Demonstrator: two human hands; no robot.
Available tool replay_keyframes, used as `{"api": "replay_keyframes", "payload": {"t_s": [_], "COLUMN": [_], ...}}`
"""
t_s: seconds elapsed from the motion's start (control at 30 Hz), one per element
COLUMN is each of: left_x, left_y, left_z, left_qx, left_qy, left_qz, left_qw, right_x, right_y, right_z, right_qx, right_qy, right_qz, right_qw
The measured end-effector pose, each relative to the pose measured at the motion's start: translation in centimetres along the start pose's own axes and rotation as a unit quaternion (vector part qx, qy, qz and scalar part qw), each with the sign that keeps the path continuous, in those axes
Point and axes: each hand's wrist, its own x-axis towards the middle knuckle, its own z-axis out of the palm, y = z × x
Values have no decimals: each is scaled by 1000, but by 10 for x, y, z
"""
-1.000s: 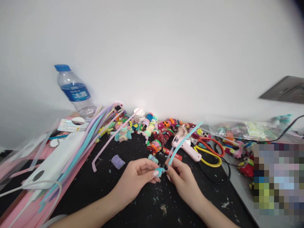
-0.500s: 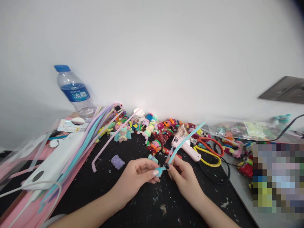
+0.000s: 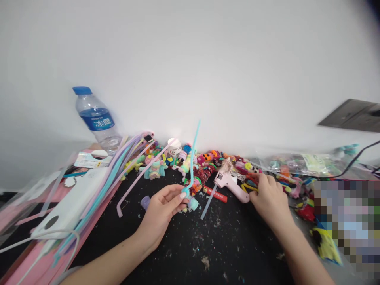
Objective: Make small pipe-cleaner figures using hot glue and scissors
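In the head view, my left hand (image 3: 162,208) has its thumb and fingers closed on the coiled lower end of a pale blue fuzzy stem (image 3: 191,162), whose long free end sticks up toward the wall (image 3: 208,71). My right hand (image 3: 271,196) is curled over the orange and yellow handles of the scissors (image 3: 252,177); it hides too much of them for me to tell how far its fingers are closed or whether they grip. I judge the likeliest trouble is a snag: the glue gun (image 3: 233,186) lies right beside those handles, so a low sideways pull could drag it along or knock its protruding glue stick (image 3: 209,202). Loosening the left pinch could let the coil unwind, and the tall end could bend against the figures (image 3: 212,156) crowded behind. Those figures and the wall limit reach forward, while the pink stack (image 3: 86,221) bounds the left. The easiest room is nearer me, over the scrap-strewn black tabletop (image 3: 184,253).
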Motion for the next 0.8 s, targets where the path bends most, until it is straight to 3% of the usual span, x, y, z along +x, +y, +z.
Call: {"api": "replay_keyframes", "payload": {"t_s": [0.1,0.23,0.37,0.43,0.5,0.8], "left_x": [1,2,2,2,2,-1], "left_y": [0,-1,-1,0,0,1], "left_z": [-1,-1,-2,-1,-1,1], "left_qx": [-13,-23,-28,-28,-29,-18], "left_qy": [-2,-2,2,3,5,3], "left_qz": [6,6,7,8,8,9], "left_qw": [1000,1000,1000,1000,1000,1000], "right_x": [5,10,13,12,11,18], "right_y": [20,31,31,30,32,48], "right_z": [3,7,2,-3,-6,-8], "right_qx": [-11,41,-4,-34,-44,18], "right_qy": [-63,-76,40,123,169,205], "right_qz": [-14,-15,-12,17,42,102], "right_qw": [998,996,999,992,984,973]}}
